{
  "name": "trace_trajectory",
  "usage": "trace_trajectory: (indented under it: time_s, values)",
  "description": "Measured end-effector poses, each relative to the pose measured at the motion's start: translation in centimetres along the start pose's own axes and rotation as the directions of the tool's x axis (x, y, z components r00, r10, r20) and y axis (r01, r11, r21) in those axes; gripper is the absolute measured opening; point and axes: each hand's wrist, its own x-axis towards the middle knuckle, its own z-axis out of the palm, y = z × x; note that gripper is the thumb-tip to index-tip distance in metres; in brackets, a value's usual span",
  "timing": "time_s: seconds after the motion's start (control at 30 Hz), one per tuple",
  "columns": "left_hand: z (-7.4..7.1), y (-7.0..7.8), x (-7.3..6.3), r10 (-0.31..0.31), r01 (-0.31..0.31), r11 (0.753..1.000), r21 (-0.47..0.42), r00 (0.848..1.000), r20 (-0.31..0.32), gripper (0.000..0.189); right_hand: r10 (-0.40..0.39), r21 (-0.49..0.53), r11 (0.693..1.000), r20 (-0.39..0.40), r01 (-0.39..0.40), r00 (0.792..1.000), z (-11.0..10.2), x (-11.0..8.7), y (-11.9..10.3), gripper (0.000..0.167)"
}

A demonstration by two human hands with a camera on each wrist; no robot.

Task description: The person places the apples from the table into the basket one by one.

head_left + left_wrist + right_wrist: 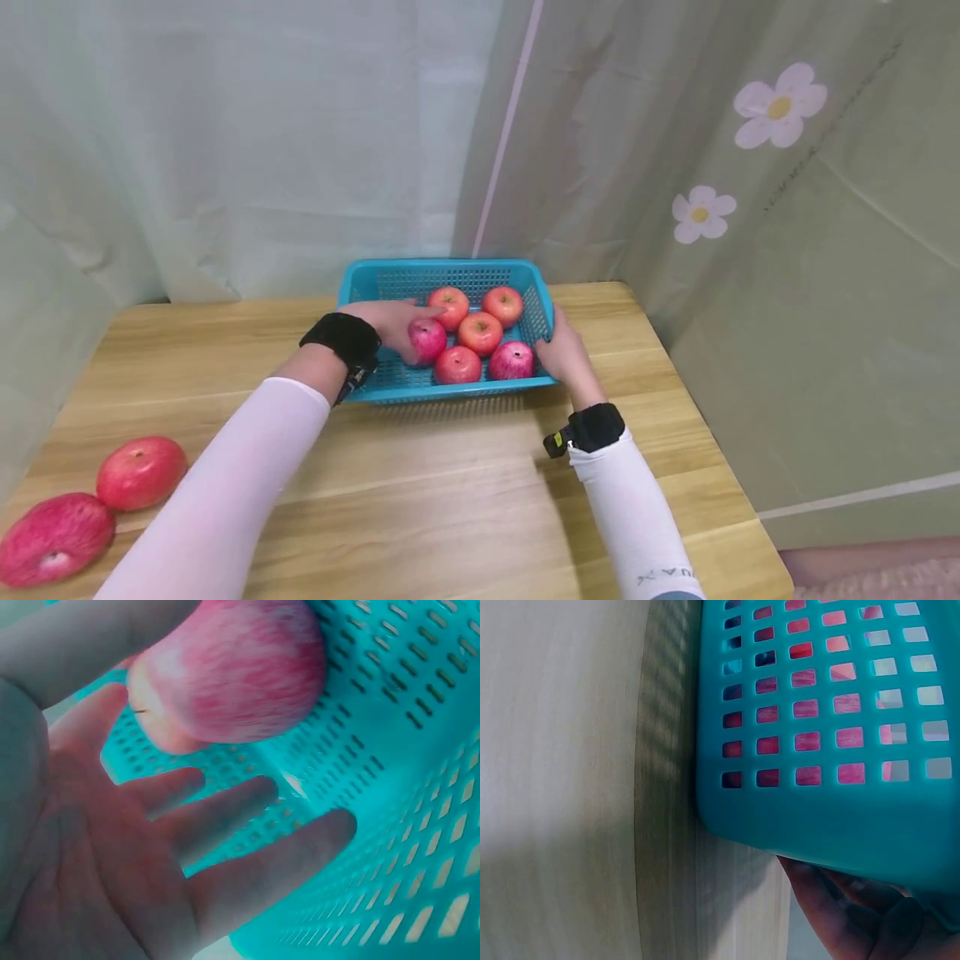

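Observation:
A blue perforated plastic basket [442,393] stands at the table's back edge with several red apples [480,333] inside. My left hand [390,321] reaches over its left end, beside a dark pink apple [427,342]. In the left wrist view the left hand's fingers [247,862] are spread and fairly straight, and that apple [240,675] lies beyond the thumb. At the basket's right end, my right hand [566,348] grips the rim, thumb on the inner side. The right wrist view shows its fingers [840,915] partly hidden against the basket wall [817,817].
Two more large apples, one red [142,472] and one dark pink [56,540], lie at the table's front left. A pale curtain [300,150] hangs right behind the wooden table [420,500], and a flowered curtain [825,333] borders its right side.

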Motion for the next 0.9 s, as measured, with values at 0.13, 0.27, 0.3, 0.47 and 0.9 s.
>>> trace_trajectory:
  time_s: [0.13, 0.27, 0.3, 0.47, 0.9]
  values:
    - [-0.5, -1.0, -2.6, 0.103, -0.103, 0.995, 0.004, 0.994, -0.043, 0.096, 0.004, 0.001, 1.000, 0.007, -0.004, 1.000, 0.3, 0.0, 0.0, 0.076]
    - [-1.1, -1.7, -7.1, 0.180, -0.176, 0.983, 0.044, 0.976, -0.119, 0.093, -0.004, -0.011, 1.000, 0.002, 0.004, 1.000, 0.2, -0.1, -0.1, 0.076]
    - [-1.1, -2.1, -8.3, 0.194, -0.188, 0.981, 0.050, 0.971, -0.139, 0.092, -0.009, -0.017, 1.000, 0.000, 0.009, 1.000, 0.1, 0.0, -0.1, 0.076]
    - [-0.3, -4.4, -13.1, 0.253, -0.242, 0.967, 0.073, 0.933, -0.255, 0.091, -0.021, -0.020, 1.000, -0.005, 0.021, 1.000, -0.6, 0.3, 0.1, 0.075]
    - [4.9, -10.6, -18.9, 0.206, -0.214, 0.976, 0.040, 0.849, -0.487, 0.090, 0.007, -0.014, 1.000, -0.001, -0.007, 1.000, -1.0, 0.3, 0.4, 0.074]
